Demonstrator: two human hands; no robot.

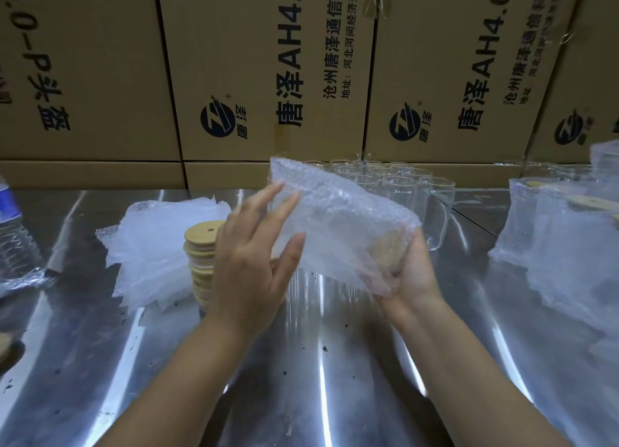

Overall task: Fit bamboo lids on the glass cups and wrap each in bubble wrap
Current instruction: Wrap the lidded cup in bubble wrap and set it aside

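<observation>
A glass cup with a bamboo lid, wrapped in bubble wrap (338,225), lies tilted in the air above the steel table (301,363). My right hand (407,272) cups its lidded end from below. My left hand (254,255) has straight fingers resting against the left side of the wrap. A stack of bamboo lids (202,255) stands just left of my left hand. Beside it lies a pile of bubble wrap sheets (157,245). Several bare glass cups (395,182) stand at the back of the table.
Wrapped cups (556,232) stand at the right edge. A plastic water bottle (13,232) is at the far left. Printed cardboard boxes (268,68) form a wall behind the table. Dark specks dot the steel surface.
</observation>
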